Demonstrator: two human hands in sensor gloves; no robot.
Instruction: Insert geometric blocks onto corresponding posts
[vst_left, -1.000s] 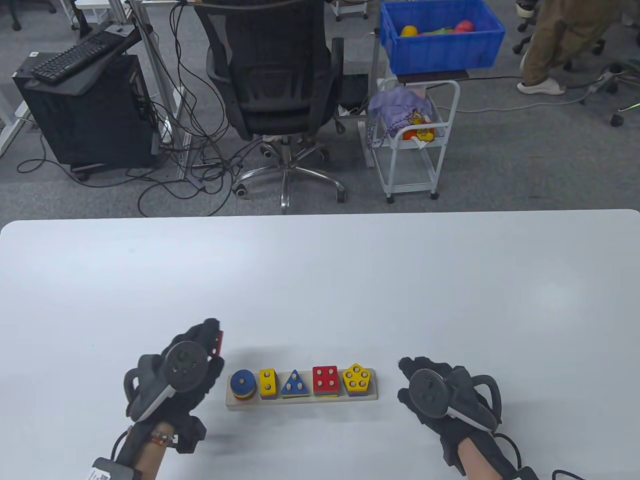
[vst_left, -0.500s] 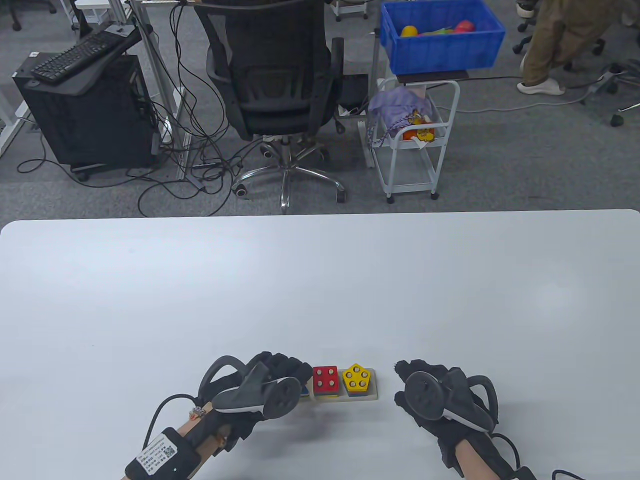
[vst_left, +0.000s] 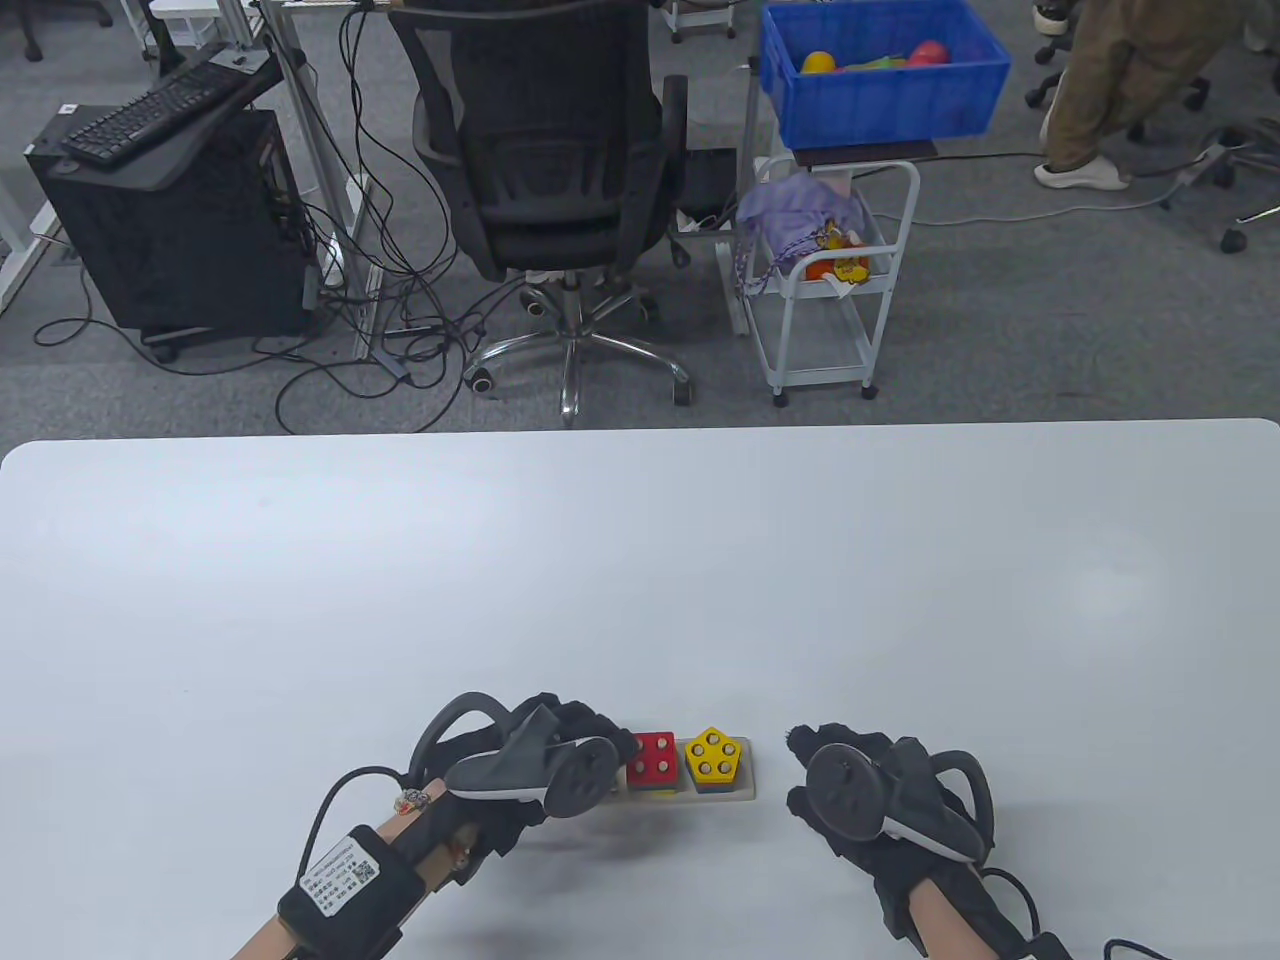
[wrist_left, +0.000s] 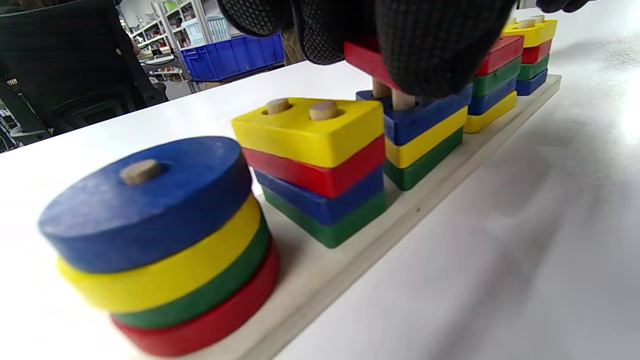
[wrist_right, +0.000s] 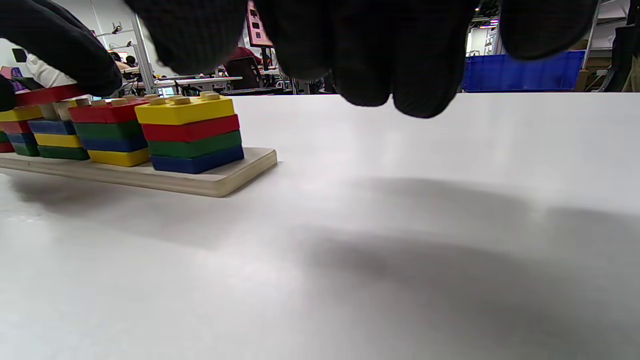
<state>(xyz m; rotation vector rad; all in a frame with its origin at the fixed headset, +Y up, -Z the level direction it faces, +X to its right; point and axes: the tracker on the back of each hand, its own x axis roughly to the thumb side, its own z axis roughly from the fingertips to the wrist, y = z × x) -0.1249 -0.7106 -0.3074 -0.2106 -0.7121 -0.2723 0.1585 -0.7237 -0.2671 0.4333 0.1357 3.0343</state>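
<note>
Left hand: the left hand (vst_left: 560, 760) reaches over the left part of the wooden base (vst_left: 735, 793), near the table's (vst_left: 640, 560) front edge; its fingers (wrist_left: 440, 50) grip a red triangle block (wrist_left: 367, 57)
Red triangle block: held above the triangle stack (wrist_left: 425, 125), on the tops of the pegs (wrist_left: 402, 99) and tilted, not yet down on the blue block beneath; bare peg shows between the two in the left wrist view
Triangle stack: blue on top, then yellow, then green at the bottom
Right hand: the right hand (vst_left: 870, 790) sits just right of the base's right end, apart from it; its fingers (wrist_right: 395, 55) hang curled above the tabletop and hold nothing; whether it touches the table I cannot tell
Round stack: the round stack (wrist_left: 155, 240) stands at the base's left end, blue over yellow over green over red, with one peg tip showing through the top
Two-peg stack: the two-peg stack (wrist_left: 320, 165) is next to it, yellow over red over blue over green, two peg tips showing
Square stack: the square stack (vst_left: 652, 760) lies just right of the left hand's fingertips, red on top, then green, blue, yellow
Pentagon stack: the pentagon stack (vst_left: 714, 758) is at the base's right end, yellow on top, then red, green, blue
Beyond the table's far edge: a black office chair (vst_left: 560, 170), a blue bin (vst_left: 880, 80) on a white cart (vst_left: 830, 280)
</note>
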